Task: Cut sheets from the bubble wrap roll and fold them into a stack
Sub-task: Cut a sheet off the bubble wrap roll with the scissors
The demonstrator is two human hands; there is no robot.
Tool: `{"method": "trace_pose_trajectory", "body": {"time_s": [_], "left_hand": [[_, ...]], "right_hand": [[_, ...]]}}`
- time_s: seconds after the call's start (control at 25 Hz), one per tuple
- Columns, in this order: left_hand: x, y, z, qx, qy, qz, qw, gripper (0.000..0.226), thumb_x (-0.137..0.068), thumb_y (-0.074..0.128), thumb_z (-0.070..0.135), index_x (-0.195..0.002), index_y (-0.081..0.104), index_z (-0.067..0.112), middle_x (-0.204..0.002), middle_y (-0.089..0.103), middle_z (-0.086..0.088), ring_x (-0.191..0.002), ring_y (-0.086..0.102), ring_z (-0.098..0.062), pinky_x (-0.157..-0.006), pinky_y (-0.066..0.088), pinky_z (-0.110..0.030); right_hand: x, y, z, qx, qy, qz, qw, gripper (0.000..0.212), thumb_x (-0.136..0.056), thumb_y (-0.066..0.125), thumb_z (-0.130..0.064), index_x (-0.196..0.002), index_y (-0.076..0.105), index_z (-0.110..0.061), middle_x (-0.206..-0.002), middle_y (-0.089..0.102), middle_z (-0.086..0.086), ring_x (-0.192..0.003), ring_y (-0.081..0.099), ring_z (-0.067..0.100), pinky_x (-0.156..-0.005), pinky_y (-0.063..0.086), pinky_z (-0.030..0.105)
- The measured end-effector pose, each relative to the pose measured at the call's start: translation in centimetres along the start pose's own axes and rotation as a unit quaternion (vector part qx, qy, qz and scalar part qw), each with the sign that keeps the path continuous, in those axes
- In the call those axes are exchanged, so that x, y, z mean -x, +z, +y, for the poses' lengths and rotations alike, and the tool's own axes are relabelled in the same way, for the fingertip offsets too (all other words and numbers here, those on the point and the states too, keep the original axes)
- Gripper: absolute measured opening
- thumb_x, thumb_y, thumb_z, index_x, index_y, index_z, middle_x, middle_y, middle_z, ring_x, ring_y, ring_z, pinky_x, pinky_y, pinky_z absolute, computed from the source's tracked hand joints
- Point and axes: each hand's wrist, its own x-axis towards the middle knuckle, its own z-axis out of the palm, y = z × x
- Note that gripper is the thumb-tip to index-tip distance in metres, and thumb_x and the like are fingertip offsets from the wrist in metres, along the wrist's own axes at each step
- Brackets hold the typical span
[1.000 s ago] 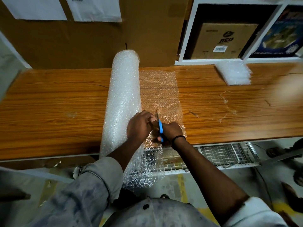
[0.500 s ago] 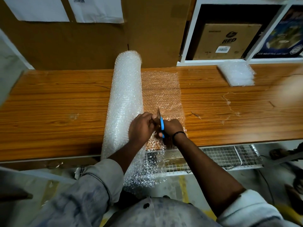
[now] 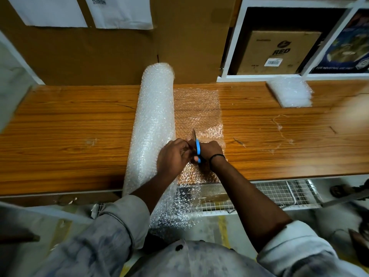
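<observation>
So here's what we're looking at: the bubble wrap roll (image 3: 153, 124) lies across the wooden bench (image 3: 69, 132) from front to back, far end up against the brown cardboard panel (image 3: 99, 56) and near end poking out past the front edge. A sheet (image 3: 197, 108) is unrolled flat to the right of it, still joined to the roll, and its near part hangs down over the bench's front edge. Both hands are bunched together low on that sheet, right beside the roll. The right hand (image 3: 209, 150), with a black band (image 3: 216, 157) on the wrist, has its grip curled tight through the blue handles of the scissors (image 3: 197, 149), and the blade points away from us toward the wall, sitting in the sheet. The left hand (image 3: 172, 156) sits half on the roll and half on the sheet with its fingers curled in; as far as we can make out, its grip pinches the wrap just left of the blades, touching the scissors hand. Way over at the back right of the bench, well apart from all this, sits a little stack of folded sheets (image 3: 290, 91), tucked just in front of the white shelf (image 3: 231, 47) that holds a cardboard box (image 3: 277, 52). Under the bench edge on the right we can see a white wire rack (image 3: 279, 193).
</observation>
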Motion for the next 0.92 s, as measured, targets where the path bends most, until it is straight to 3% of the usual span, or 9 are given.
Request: {"method": "trace_pose_trajectory", "body": {"time_s": [0.16,0.28,0.36,0.44,0.56,0.64,0.68,0.8,0.92], "left_hand": [[-0.4,-0.2,0.7,0.005,-0.043,0.009,0.999,0.012,-0.09,0.063,0.019,-0.099,0.07,0.016,-0.097,0.068,-0.001,-0.089,0.063,-0.025,-0.07,0.049,-0.036],[-3.1,-0.6,2.0,0.046,-0.113,0.021,0.992,0.033,-0.09,0.062,0.0,-0.121,0.071,0.007,-0.119,0.069,-0.011,-0.106,0.065,-0.027,-0.089,0.052,-0.035],[-5.9,-1.0,1.7,-0.001,-0.11,-0.004,0.994,0.046,-0.09,0.062,-0.004,-0.133,0.067,0.011,-0.128,0.067,-0.011,-0.113,0.065,-0.027,-0.097,0.053,-0.038],[-8.3,-1.3,0.8,-0.087,-0.066,-0.058,0.992,0.044,-0.091,0.062,0.001,-0.132,0.068,0.014,-0.127,0.068,-0.012,-0.115,0.065,-0.03,-0.097,0.052,-0.037],[-9.8,-1.3,0.1,-0.167,-0.027,-0.113,0.979,0.026,-0.093,0.067,0.016,-0.118,0.073,0.02,-0.117,0.068,-0.008,-0.107,0.066,-0.029,-0.087,0.053,-0.037],[-10.0,-1.1,0.0,-0.152,-0.037,-0.098,0.983,0.018,-0.093,0.071,0.024,-0.111,0.076,0.025,-0.116,0.069,-0.002,-0.105,0.066,-0.025,-0.086,0.054,-0.036],[-10.1,-1.0,0.0,-0.142,-0.04,-0.088,0.985,0.015,-0.093,0.072,0.026,-0.107,0.076,0.027,-0.114,0.069,0.0,-0.104,0.066,-0.024,-0.084,0.053,-0.035],[-10.0,-0.7,-0.5,-0.119,-0.034,-0.067,0.99,0.01,-0.093,0.07,0.024,-0.102,0.075,0.025,-0.109,0.069,0.001,-0.1,0.065,-0.023,-0.08,0.049,-0.034],[-9.7,-0.2,-1.3,-0.118,-0.03,-0.037,0.992,0.014,-0.096,0.065,0.022,-0.106,0.074,0.023,-0.109,0.07,0.0,-0.097,0.065,-0.024,-0.075,0.046,-0.032]], "right_hand": [[-0.5,0.2,0.5,0.03,-0.008,0.005,1.0,0.063,-0.068,0.09,-0.056,-0.089,0.073,0.001,-0.084,0.075,0.012,-0.05,0.068,0.013,-0.041,0.045,0.019],[-0.6,0.0,0.6,0.011,-0.001,-0.003,1.0,0.05,-0.074,0.091,-0.042,-0.09,0.071,0.001,-0.085,0.073,0.012,-0.043,0.066,0.011,-0.035,0.042,0.017],[-0.9,-0.1,0.9,0.044,-0.012,-0.004,0.999,0.048,-0.078,0.088,-0.04,-0.096,0.071,0.002,-0.087,0.07,0.011,-0.047,0.063,0.01,-0.033,0.038,0.013],[-1.2,0.0,1.0,0.056,-0.018,-0.01,0.998,0.05,-0.08,0.084,-0.044,-0.1,0.071,-0.001,-0.092,0.071,0.011,-0.056,0.068,0.012,-0.043,0.048,0.016],[-2.4,0.1,1.5,0.066,-0.019,-0.025,0.997,0.063,-0.069,0.084,-0.054,-0.099,0.074,0.0,-0.098,0.074,0.013,-0.084,0.072,0.027,-0.068,0.058,0.035],[-2.0,-0.1,1.2,0.037,-0.005,-0.036,0.999,0.073,-0.052,0.085,-0.06,-0.092,0.075,0.0,-0.093,0.077,0.016,-0.078,0.076,0.029,-0.069,0.064,0.043],[-1.7,-0.3,1.0,0.005,0.0,-0.043,0.999,0.069,-0.053,0.088,-0.058,-0.089,0.075,0.0,-0.087,0.077,0.017,-0.068,0.076,0.026,-0.061,0.063,0.039],[-1.3,-0.8,0.9,-0.075,0.024,-0.069,0.995,0.043,-0.074,0.089,-0.043,-0.078,0.072,-0.003,-0.068,0.068,0.014,-0.044,0.064,0.019,-0.046,0.047,0.026],[-1.3,-0.7,0.4,-0.092,0.034,-0.08,0.992,0.045,-0.082,0.083,-0.049,-0.079,0.068,-0.007,-0.068,0.064,0.014,-0.037,0.059,0.016,-0.04,0.038,0.02]]}}
